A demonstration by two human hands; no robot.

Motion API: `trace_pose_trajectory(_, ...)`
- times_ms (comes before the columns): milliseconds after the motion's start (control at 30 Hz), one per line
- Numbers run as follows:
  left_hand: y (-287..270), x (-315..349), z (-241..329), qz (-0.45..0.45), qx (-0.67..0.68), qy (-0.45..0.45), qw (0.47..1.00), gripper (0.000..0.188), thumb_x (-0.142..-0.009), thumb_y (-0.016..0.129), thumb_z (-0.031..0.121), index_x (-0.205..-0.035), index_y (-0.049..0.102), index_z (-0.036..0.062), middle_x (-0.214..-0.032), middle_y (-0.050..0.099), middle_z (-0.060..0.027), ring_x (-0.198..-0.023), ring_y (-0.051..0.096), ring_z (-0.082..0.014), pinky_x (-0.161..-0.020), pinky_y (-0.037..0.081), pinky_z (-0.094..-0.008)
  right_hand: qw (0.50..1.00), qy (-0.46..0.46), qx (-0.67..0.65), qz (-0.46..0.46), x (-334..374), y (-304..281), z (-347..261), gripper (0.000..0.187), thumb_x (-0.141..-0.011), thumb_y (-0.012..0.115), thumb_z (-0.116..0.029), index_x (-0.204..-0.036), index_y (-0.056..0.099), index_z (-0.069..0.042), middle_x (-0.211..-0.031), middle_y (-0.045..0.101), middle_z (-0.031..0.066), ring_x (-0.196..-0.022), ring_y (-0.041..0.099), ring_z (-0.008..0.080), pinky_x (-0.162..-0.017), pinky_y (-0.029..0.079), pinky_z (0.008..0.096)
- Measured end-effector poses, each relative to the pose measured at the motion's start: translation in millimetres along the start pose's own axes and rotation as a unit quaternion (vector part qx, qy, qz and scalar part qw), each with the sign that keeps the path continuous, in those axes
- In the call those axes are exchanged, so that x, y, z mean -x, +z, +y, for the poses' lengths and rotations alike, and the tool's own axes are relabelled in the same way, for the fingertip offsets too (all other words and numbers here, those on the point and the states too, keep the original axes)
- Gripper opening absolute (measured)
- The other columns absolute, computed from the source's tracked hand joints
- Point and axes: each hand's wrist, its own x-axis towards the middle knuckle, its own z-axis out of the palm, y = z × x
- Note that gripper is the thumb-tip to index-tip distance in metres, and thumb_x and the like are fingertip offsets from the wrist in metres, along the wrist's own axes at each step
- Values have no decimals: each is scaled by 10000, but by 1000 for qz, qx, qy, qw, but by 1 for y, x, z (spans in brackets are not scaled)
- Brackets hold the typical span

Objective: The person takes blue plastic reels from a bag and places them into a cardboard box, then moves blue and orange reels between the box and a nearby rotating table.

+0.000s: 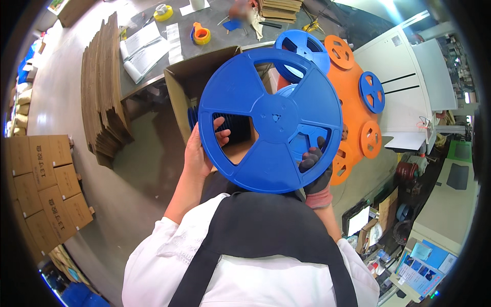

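Observation:
A large blue plastic reel is held up in front of my chest, its flat face toward me. My bare left hand grips its left rim, with fingers curled through a cut-out. On the lower right, my right hand, in a dark glove with a pinkish cuff, is closed round the rim through another opening. Behind the reel stands an open cardboard box with several blue reels on edge inside, partly hidden.
An orange rotary fixture at the right carries blue and orange discs. Tall stacked flat cardboard stands left of the box. A grey table holds an orange tape dispenser and papers. Stacked cartons are far left, a white cabinet right.

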Motion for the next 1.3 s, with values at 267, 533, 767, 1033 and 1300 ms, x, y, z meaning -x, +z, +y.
trace_pose_trajectory(267,-6,8,0,-48,16,-16,999,391,-1042,422,320,-1340,476,73,-1303,581,-162,-977,673,-266,-817,579,-375,968,130,-152,150,-11,5,-1,505,-978,418,-35,-1473,314,-37,-951,542,29,-802,548,112,-668,505,248)
trace_pose_trajectory(533,5,9,6,-4,-7,-40,999,302,-1027,442,273,-1227,543,69,-1174,643,-192,-882,682,-256,-782,568,-377,996,70,-37,37,-14,-53,38,512,-981,390,-50,-1485,300,-50,-967,535,68,-786,545,171,-661,508,272)
trace_pose_trajectory(767,0,-7,2,75,-40,-68,994,323,-1023,426,264,-1195,578,36,-1134,666,-188,-882,686,-239,-758,584,-351,990,75,-104,-62,-35,-45,21,458,-971,444,-100,-1423,413,-32,-923,578,60,-820,582,168,-762,511,277)
trace_pose_trajectory(1033,-1,-21,2,99,-24,-56,993,350,-1042,382,238,-1165,603,-4,-1122,679,-176,-949,688,-243,-797,589,-353,913,204,-352,24,-48,-17,9,386,-990,464,-159,-1344,464,-5,-876,590,77,-820,600,203,-786,527,317)
trace_pose_trajectory(1300,-18,-22,-6,120,36,-68,990,361,-1042,361,202,-1201,578,-39,-1138,669,-175,-944,684,-235,-809,582,-351,928,196,-316,-1,-51,-3,3,431,-994,530,-265,-1301,484,33,-905,624,117,-839,619,241,-835,533,348)
